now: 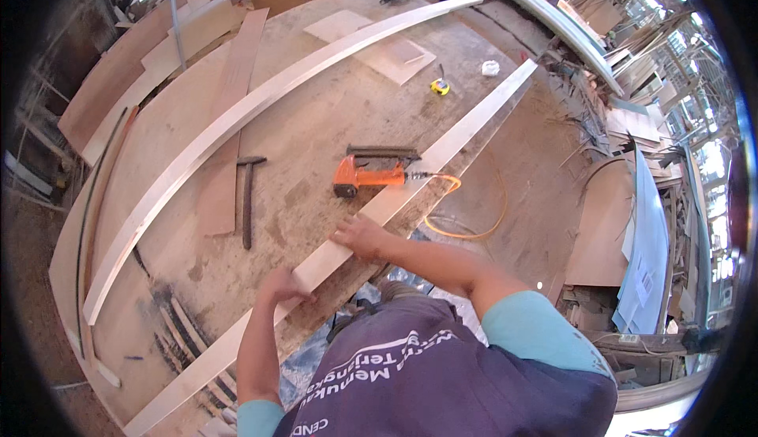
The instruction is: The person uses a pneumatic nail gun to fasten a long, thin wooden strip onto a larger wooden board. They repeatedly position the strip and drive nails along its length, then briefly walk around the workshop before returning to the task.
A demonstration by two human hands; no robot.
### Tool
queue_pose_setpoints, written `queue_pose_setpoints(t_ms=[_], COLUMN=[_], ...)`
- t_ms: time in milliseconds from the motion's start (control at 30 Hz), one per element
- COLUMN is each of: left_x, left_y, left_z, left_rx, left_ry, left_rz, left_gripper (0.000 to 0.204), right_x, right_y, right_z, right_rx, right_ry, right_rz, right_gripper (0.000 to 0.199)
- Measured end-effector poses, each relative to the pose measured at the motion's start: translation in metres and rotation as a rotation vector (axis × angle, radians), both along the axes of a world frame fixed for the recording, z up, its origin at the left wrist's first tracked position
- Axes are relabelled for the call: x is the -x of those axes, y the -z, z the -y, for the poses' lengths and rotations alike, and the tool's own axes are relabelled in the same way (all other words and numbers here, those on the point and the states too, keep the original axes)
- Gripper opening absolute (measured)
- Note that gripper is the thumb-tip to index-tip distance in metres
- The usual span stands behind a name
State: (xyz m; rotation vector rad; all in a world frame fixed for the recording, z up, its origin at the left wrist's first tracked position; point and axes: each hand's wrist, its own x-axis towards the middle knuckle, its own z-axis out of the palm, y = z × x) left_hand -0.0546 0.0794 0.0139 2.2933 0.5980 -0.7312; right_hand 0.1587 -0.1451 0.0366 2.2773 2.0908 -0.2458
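Note:
A long pale wooden board (418, 175) runs diagonally along the near edge of the workbench, from lower left to upper right. My left hand (286, 285) grips it across its width near the middle. Farther right along the same board, my right hand (359, 236) curls its fingers over the far edge. Just beyond my right hand lies an orange and black nail gun (371, 176), its hose end resting across the board. A hammer (249, 200) lies on the bench to the left of the nail gun.
A second long wooden strip (237, 113) arcs across the bench (308, 153). Farther back are a yellow tape measure (440, 86) and thin plywood pieces (395, 60). An orange air hose (504, 208) loops off the right side. Dark-edged wood strips (181, 322) lie at lower left.

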Motion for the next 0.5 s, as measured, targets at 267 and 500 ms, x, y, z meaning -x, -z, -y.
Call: queue_pose_setpoints(t_ms=[267, 500], left_x=[-0.006, -0.008], left_y=[-0.006, -0.001], left_z=[0.001, 0.000], left_rx=[0.061, 0.078], left_ry=[-0.012, -0.014], left_rz=[-0.006, -0.120], left_gripper=[0.090, 0.095], right_x=[-0.004, -0.002], right_y=[0.021, 0.010], right_z=[0.000, 0.000], right_rx=[0.087, 0.021], right_ry=[0.030, 0.010], right_rz=[-0.020, 0.000], right_gripper=[0.090, 0.077])
